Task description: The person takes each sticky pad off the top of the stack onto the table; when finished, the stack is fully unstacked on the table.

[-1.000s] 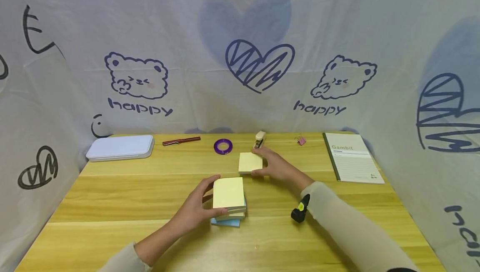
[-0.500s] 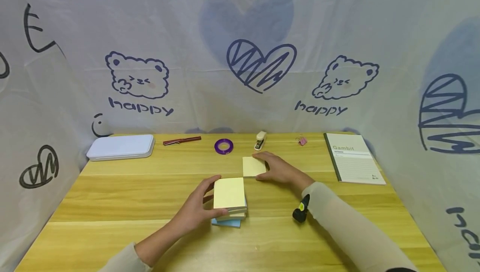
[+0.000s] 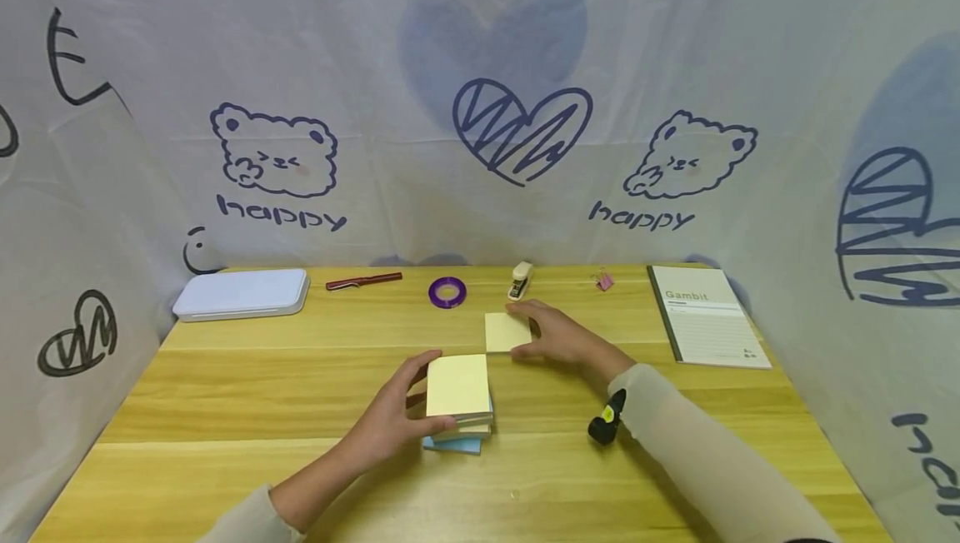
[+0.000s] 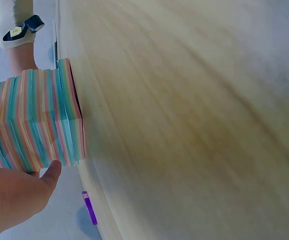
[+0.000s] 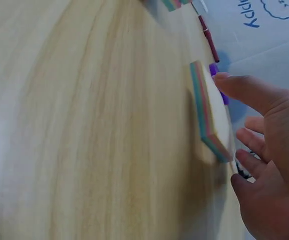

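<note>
The tall note stack point(image 3: 458, 397) was gripped between curled fingers and thumb of the left hand point(image 3: 386, 422). The thin pad point(image 3: 507, 331) on the counter point(image 3: 225, 393) was touched by the spread right hand point(image 3: 562, 339).

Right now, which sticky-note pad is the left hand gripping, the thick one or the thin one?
The thick sticky-note stack nearer the person; the left hand grips its sides. The thin pad lies farther back, at the right hand.

Thin pad point(image 3: 507, 331) behind thick stack point(image 3: 458, 397), tape point(image 3: 447, 291) beyond.
</note>
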Demonstrator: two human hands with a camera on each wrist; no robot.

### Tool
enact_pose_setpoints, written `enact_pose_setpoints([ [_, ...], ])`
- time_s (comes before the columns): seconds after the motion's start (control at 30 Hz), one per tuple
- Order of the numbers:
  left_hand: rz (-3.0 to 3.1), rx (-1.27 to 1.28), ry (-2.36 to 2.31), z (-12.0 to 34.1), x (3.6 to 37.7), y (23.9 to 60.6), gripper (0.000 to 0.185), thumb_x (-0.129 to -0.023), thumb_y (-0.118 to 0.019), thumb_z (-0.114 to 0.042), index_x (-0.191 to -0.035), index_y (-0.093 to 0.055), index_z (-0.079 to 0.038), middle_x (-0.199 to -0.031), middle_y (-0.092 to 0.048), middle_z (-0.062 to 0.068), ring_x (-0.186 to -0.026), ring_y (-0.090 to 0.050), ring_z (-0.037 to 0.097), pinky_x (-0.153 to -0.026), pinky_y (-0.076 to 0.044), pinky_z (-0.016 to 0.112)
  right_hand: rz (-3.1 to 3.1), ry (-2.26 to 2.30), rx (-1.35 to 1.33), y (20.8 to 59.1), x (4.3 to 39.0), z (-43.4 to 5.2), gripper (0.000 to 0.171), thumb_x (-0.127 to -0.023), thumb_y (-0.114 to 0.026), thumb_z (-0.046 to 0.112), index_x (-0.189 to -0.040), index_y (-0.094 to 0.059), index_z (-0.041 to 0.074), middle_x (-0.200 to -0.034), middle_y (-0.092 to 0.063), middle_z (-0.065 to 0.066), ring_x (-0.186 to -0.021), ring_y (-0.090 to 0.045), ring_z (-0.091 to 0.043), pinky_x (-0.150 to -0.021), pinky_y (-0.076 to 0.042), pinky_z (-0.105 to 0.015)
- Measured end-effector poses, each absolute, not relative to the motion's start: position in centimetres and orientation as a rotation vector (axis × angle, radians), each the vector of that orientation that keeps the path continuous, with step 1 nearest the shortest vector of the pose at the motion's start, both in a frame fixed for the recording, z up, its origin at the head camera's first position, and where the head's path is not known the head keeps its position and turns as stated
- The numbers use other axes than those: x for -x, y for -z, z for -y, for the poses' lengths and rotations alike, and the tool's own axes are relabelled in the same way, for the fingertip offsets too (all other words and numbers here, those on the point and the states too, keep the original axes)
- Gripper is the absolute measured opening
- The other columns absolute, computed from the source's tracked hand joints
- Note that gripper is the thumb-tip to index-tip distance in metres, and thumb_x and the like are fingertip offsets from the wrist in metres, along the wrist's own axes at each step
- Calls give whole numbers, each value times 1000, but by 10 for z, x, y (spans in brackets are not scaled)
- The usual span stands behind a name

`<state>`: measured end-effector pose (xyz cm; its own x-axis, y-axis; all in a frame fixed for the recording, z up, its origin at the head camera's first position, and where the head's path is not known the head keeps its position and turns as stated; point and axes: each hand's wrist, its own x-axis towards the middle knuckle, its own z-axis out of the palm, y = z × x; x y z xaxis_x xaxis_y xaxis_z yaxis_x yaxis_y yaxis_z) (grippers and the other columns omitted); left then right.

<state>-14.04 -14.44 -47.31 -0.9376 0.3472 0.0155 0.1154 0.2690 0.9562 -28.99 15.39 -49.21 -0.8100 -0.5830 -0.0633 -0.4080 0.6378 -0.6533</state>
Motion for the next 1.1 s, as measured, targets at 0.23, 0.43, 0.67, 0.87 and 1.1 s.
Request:
enact_pose_setpoints([
  [0.23,-2351,-469,-1720,145,140,473,92,-85,-87,-14,-158,-32,-5,-156,-42,21,-147,-37,44,-114,-43,60,-2591,963,842,480,278,-153,83,-91,-81,34,-159,-39,10,-164,-37,-14,-152,-32,-36,-126,-27,-53],
  [0.43,-2344,-447,-1715,145,140,474,94,-84,-87,-14,-159,-31,-6,-157,-41,18,-148,-36,43,-115,-42,59,-2588,980,918,462,260,-151,79,-93,-79,31,-158,-41,8,-162,-41,-14,-151,-34,-38,-124,-29,-57],
  [0.67,-2339,-439,-1716,146,140,475,94,-84,-87,-15,-159,-30,-6,-159,-40,19,-149,-35,43,-116,-41,60,-2545,1053,950,445,238,-152,81,-94,-75,46,-159,-39,15,-164,-38,-6,-153,-32,-32,-124,-30,-57],
  [0.87,-2338,-446,-1716,146,140,475,94,-84,-87,-15,-159,-30,-6,-158,-40,20,-148,-35,44,-115,-41,60,-2462,1142,986,430,218,-147,81,-93,-76,42,-160,-39,15,-164,-38,-4,-153,-32,-31,-124,-30,-56],
  [1.1,-2340,-470,-1707,146,141,475,93,-85,-86,-16,-159,-30,-5,-158,-39,20,-149,-34,45,-114,-41,61,-2421,1092,994,425,198,-132,86,-91,-79,44,-162,-35,21,-166,-35,-3,-152,-34,-32,-121,-34,-58],
])
